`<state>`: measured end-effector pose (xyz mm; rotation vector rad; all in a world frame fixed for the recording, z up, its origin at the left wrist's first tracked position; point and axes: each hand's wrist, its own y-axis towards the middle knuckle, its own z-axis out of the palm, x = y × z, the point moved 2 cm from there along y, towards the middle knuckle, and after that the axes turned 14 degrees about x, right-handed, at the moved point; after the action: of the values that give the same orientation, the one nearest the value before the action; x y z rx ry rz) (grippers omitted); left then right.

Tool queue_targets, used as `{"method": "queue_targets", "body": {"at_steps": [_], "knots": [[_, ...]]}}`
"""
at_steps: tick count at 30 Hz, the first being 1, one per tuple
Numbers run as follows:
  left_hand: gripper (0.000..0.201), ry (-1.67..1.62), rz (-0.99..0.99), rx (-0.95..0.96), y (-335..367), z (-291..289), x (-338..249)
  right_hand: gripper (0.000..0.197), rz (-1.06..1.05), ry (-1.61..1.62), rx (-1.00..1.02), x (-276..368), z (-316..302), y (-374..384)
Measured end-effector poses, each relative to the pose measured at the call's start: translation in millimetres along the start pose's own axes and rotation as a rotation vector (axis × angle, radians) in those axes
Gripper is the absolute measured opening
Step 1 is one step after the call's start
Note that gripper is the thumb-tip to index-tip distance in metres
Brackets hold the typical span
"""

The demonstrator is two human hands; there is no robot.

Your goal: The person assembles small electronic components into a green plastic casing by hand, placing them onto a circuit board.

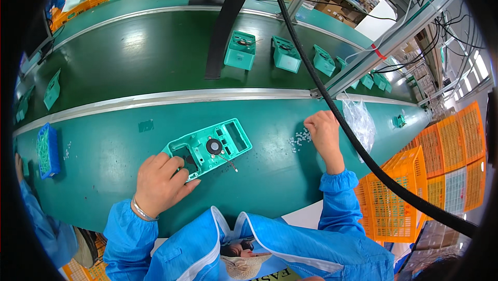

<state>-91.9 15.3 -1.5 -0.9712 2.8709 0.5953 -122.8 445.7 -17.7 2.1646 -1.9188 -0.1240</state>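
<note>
On the green bench lies a green plastic housing [231, 152], tilted slightly, its open inside facing up. A round black speaker [214, 146] sits in it, and a thin wire with a small white plug trails over its near edge. My left hand [163, 180] grips the housing's left end, fingers over the rim and thumb along the near side. To the right, my right hand [323, 133] hovers beside a scatter of small whitish pieces [299, 139]. Its fingertips are pinched together; whatever they hold is too small to make out.
Beyond a metal rail, a dark green conveyor [171, 47] carries several similar housings [286, 55]. A clear plastic bag [359, 125] lies right of my right hand. A thick black cable [358, 141] crosses the view. Left is a blue bin [49, 151]; right, orange crates [397, 198]. Another person's sleeve [44, 229] shows far left.
</note>
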Motion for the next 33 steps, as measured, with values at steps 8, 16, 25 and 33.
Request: {"method": "queue_targets", "body": {"at_steps": [8, 16, 25, 33], "knots": [[0.034, 0.001, -0.001, -0.003, 1.0, 1.5, -0.3, 0.004, 0.084, 0.001, -0.070, -12.4, 0.6, 0.0], [0.033, 0.007, -0.007, -0.001, 0.4, 1.8, -0.9, 0.004, 0.051, -0.013, -0.036, -15.4, 4.3, 2.9], [0.033, 0.004, -0.018, 0.001, 0.7, -1.1, 0.9, 0.005, -0.011, -0.038, -0.051, -6.1, 7.9, 5.0], [0.032, 0.005, 0.013, -0.014, 0.8, 1.3, 2.2, 0.013, -0.406, 0.610, 0.251, 111.0, -21.1, 25.2]]}}
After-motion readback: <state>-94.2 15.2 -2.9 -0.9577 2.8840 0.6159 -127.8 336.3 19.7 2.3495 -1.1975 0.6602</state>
